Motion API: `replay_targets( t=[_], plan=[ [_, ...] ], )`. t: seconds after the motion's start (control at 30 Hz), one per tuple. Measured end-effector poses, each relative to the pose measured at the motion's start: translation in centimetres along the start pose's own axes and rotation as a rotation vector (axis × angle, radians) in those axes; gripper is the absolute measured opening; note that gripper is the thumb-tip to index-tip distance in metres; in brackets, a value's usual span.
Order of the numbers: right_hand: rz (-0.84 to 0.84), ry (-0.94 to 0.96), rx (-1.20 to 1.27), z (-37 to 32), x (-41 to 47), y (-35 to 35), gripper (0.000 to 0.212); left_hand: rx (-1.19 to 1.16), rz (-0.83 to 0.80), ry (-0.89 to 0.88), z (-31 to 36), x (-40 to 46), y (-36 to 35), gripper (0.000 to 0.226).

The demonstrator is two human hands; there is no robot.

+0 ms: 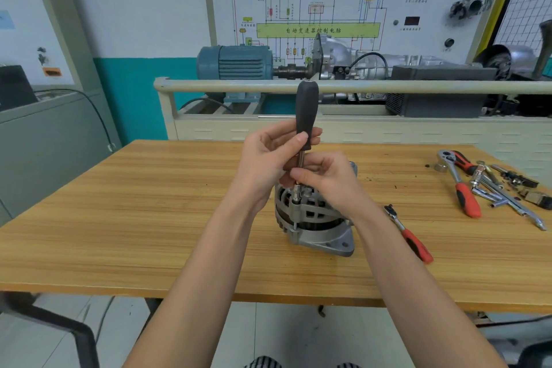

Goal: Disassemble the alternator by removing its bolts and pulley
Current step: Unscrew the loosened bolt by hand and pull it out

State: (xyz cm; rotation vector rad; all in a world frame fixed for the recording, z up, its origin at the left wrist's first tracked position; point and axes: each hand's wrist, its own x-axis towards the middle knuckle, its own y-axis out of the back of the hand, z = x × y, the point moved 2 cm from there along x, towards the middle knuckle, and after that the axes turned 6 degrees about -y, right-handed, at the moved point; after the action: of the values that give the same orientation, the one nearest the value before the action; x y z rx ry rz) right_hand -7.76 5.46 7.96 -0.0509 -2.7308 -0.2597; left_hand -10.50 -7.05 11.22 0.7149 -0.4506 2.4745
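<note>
A grey metal alternator (313, 218) stands upright on the wooden table (149, 218), mounting flange toward me. A black-handled socket driver (306, 110) stands vertically over it, its socket (297, 190) set on a bolt at the alternator's top left edge. My left hand (268, 158) grips the lower end of the driver's handle, thumb across it. My right hand (325, 179) pinches the metal shaft just above the socket. The pulley is hidden behind my hands.
A small red-handled ratchet (409, 233) lies right of the alternator. At the far right lie a larger red ratchet (460, 185), extension bars and sockets (504, 194) and small dark parts (525, 185). A training rig with a rail (388, 86) stands behind the table.
</note>
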Motion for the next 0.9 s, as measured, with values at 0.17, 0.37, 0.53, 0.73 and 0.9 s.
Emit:
replay_targets(
  t=[0.17, 0.37, 0.53, 0.73, 0.9],
  plan=[
    [0.083, 0.033, -0.038, 0.35, 0.12, 0.2, 0.014, -0.024, 0.147, -0.059, 0.13, 0.0, -0.14, 0.03],
    [0.095, 0.058, -0.03, 0.56, -0.09, 0.32, 0.02, 0.053, 0.055, -0.025, -0.27, -0.34, -0.48, 0.022],
    [0.039, 0.046, -0.029, 0.15, -0.35, 0.55, 0.016, 0.061, 0.048, -0.001, -0.32, -0.5, -0.15, 0.025],
    [0.119, 0.082, -0.073, 0.41, -0.38, 0.15, 0.015, 0.069, 0.167, -0.058, -0.31, -0.53, -0.07, 0.034],
    [0.105, 0.074, -0.065, 0.43, -0.32, 0.13, 0.024, 0.02, 0.019, 0.016, -0.48, -0.64, -0.34, 0.022]
  ],
)
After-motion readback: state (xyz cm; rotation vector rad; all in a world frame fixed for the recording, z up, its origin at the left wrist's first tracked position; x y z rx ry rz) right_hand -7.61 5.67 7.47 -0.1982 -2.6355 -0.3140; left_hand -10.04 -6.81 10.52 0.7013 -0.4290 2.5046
